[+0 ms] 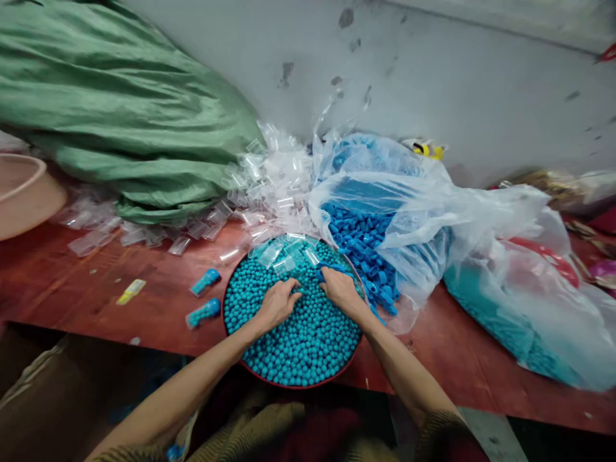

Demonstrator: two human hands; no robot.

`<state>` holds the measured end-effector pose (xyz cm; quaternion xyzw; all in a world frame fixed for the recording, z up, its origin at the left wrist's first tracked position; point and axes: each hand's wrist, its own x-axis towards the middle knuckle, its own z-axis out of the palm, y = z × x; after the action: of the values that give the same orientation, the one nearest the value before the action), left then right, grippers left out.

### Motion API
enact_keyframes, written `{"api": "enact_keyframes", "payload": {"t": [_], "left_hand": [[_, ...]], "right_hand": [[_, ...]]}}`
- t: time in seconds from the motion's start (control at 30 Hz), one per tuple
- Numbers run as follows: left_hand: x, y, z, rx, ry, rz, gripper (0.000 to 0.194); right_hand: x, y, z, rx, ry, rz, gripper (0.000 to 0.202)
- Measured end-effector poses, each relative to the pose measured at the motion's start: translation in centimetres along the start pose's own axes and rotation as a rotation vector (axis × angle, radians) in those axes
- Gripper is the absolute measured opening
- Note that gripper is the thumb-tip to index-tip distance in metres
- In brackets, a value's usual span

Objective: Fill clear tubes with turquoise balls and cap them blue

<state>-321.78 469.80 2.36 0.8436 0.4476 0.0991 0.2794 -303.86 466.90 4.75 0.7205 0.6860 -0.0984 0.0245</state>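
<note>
As both hands stand low over a round, red-rimmed tray [296, 386] of turquoise beads [298, 346], the governing relation is that of the loose clear tubes to the fingers: they lie on the beads just beyond the fingertips. The left hand [279, 302] is nearer the foremost tube [283, 265], whose long axis runs mainly crosswise ahead of its fingers; the right hand [341, 290] is nearer a second tube [312, 256], which lies slantwise, its axis pointing more away from the body. The left fingers are curled, thumb and forefinger slightly parted; the right fingers bend inward, close beside a dark-blue piece [331, 265]. Whether either set grips anything cannot be told. Farther beyond the fingers rises a heap of similar tubes [289, 173]. To the right of the right fingers, blue caps [359, 231] spill from a translucent bag [423, 196] on the desk [158, 276]; to the left of the left fingers, outside the tray, lie two capped, bead-filled tubes [203, 313].
</note>
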Motion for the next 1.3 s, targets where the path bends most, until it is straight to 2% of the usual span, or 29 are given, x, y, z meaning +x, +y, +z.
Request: {"api": "enact_keyframes", "payload": {"t": [0.1, 0.27, 0.47, 0.6, 0.77, 0.87, 1.0, 1.17, 1.3], "left_hand": [[0.2, 0.0, 0.0, -0.009, -0.037, -0.011, 0.025], [0.7, -0.5, 0.2, -0.133, -0.039, 0.001, 0.024], [1.0, -0.9, 0.3, -0.289, -0.018, 0.032, 0.021], [1.3, -1.0, 0.5, -0.472, 0.018, 0.07, 0.019], [1.2, -1.0, 0.3, -0.655, 0.018, 0.07, 0.02], [0.9, -0.9, 0.2, -0.756, -0.027, 0.012, 0.026], [0.7, -0.6, 0.3, -0.92, -0.116, -0.087, 0.038], [0.6, 0.0, 0.1, -1.031, -0.124, -0.094, 0.048], [0.2, 0.3, -0.1, -1.153, -0.161, -0.101, 0.056]], "right_hand": [[-0.8, 0.4, 0.9, 0.004, 0.069, -0.035, 0.029], [-1.2, 0.0, 2.9, 0.07, 0.187, -0.254, 0.039], [-0.8, 0.8, 3.5, 0.395, 0.304, -0.34, 0.035], [-0.8, 0.1, 3.6, 0.631, 0.356, -0.302, 0.035], [-1.2, -0.7, 3.6, 0.789, 0.33, -0.276, 0.033], [-1.3, -0.6, 3.3, 0.827, 0.325, -0.282, 0.032], [-1.4, -0.7, 2.9, 0.908, 0.375, -0.184, 0.028], [-1.9, -1.4, 2.6, 1.025, 0.314, -0.105, 0.028], [-2.1, -1.6, 2.1, 1.081, 0.321, -0.07, 0.026]]}}
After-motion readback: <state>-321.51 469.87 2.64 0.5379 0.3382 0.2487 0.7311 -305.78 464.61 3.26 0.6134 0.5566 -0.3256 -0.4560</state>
